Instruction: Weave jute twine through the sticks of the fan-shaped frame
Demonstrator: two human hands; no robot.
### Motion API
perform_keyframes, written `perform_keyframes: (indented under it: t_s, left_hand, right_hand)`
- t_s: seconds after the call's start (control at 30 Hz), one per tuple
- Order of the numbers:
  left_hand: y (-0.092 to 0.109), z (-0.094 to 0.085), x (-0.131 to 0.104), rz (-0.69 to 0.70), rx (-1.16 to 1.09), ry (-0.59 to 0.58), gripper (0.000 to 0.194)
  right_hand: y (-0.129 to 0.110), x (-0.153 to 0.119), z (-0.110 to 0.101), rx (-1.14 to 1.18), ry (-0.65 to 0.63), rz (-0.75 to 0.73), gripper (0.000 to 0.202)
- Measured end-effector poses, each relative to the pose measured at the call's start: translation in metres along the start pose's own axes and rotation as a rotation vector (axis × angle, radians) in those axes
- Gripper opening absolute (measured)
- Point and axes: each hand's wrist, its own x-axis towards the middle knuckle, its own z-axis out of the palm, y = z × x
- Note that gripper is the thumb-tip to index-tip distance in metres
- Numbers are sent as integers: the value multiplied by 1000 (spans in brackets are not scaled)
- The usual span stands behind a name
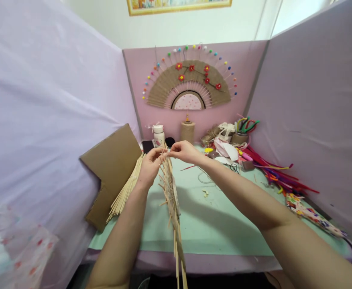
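- One long stick piece (172, 192), seen nearly edge-on: pale thin wooden sticks, ends bristling unevenly to its left, a whitish layer along its right face. Raised above a smooth mint-green table cover (224, 228), its near end running out past the front edge.
- Beyond the stick piece, on the pink back panel: a wall fan (163, 90), half-round, brown and coarse-looking, ribs fanned. Small coloured balls (186, 47) tip its rays; red flowers (218, 86) with yellow centres; pink spotted half-disc (188, 103) at the base.
- Left of the stick piece: loose bundle of straight pale sticks (127, 192), leaning by an angular sheet of brown cardboard (112, 160).
- Just beyond its far end: white lidded bottle (158, 138) and a tan roll (188, 132), cylindrical.
- Right of it: fuzzy-looking red and purple strips (284, 176), a container (239, 139) with coloured handles or loops rising out, and a flower-patterned object (314, 218) trailing a dark cord.
- Markings: small reddish figure on the bottle; too small to read.
- Left hand (151, 162): thumb and fingers clamped on the stick piece's far end.
- Right hand (183, 151): fingertips together in a pinch at that same end, almost meeting the left's; cannot tell what lies between them.
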Motion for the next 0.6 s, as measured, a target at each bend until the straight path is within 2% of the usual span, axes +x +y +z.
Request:
perform_keyframes:
  t_s: [0.2,0.3,0.4,0.47,0.6]
  left_hand:
    - [9,-4,4,-127,15,-42,22]
    - [15,-4,3,-144,43,-66,19]
    - [20,-5,1,-180,-9,-104,19]
    - [22,-4,0,-219,-55,-130,19]
    - [21,1,2,-289,-136,-167,20]
  right_hand:
    - [1,11,-14,66,-60,-153,13]
    - [7,21,-30,174,-184,-213,12]
    - [16,31,-47,199,-306,-211,16]
    - [21,37,-53,214,-283,-212,15]
    - [19,45,-54,266,-31,-290,10]
